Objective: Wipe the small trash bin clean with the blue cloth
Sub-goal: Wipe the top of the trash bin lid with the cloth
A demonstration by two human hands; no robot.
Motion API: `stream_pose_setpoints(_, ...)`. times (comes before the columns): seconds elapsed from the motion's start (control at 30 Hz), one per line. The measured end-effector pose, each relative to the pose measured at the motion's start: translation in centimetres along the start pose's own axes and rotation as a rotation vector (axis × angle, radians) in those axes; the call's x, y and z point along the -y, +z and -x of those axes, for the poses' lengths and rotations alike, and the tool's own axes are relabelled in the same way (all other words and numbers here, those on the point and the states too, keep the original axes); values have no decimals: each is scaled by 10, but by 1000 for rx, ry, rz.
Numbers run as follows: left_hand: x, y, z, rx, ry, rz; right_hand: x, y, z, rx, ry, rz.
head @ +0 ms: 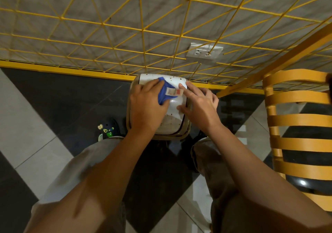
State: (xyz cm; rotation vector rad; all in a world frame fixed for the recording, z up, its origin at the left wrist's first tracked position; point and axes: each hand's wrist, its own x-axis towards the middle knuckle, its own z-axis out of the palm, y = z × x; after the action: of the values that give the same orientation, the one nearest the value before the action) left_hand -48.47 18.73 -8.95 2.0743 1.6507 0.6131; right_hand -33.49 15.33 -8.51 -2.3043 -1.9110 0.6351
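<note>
Your left hand (146, 105) presses the blue cloth (166, 93) flat against the white lid (175, 105) of the small trash bin (159, 107), which stands on the black-and-grey tiled floor (36, 107) against the yellow baseboard. Most of the cloth is hidden under your palm; only a bunched corner and its white-and-red label (174, 91) show, blurred. That grip is clenched over the cloth, fingers curled across it. Your right hand (199, 105) rests on the lid's right edge, its grip released, index finger stretched toward the label and the other fingers folded loosely over the rim. The bin's body is almost wholly covered by lid and hands, so its contents cannot be seen. Brown specks dot the lid's far edge and near part. A yellow wire grid (143, 26) fronts the grey wall, with a double socket (204, 52) behind it. A slatted orange chair (298, 117) is cut off at right. One shoe (107, 128) shows beside your trouser leg.
</note>
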Motion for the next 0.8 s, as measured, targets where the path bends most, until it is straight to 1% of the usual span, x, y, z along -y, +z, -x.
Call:
stream_pose_setpoints(0.07,-2,1,0,6,13,-16,0,-1,0,10,5,4)
stream_pose_setpoints(0.17,9,-9,-8,-6,-118,-14,1,-1,1,12,-1,-1)
stream_pose_setpoints(0.23,17,-17,-11,-75,-203,6,0,-1,1,3,-8,3)
stream_pose_setpoints(0.27,19,-20,-12,-101,-218,13,0,0,0,-1,-10,2)
stream_pose_setpoints(0.33,16,-19,-9,-69,-178,22,0,1,0,-4,-10,-5)
stream_pose_setpoints(0.43,8,-8,0,41,-14,14,-1,2,-1,-10,-6,-10)
stream_pose_setpoints(0.5,5,-3,3,40,63,-22,-2,3,-1,-14,-5,-1)
stream_pose_setpoints(0.53,4,-4,3,40,65,-30,-2,3,-1,-16,-7,3)
stream_pose_setpoints(0.6,8,-9,-2,33,1,-27,-2,3,-1,-15,-10,8)
stream_pose_setpoints(0.73,27,-21,-14,-107,-152,18,-2,5,-1,-24,-22,19)
stream_pose_setpoints(0.8,27,-20,-12,-93,-124,10,-3,5,-2,-25,-18,15)
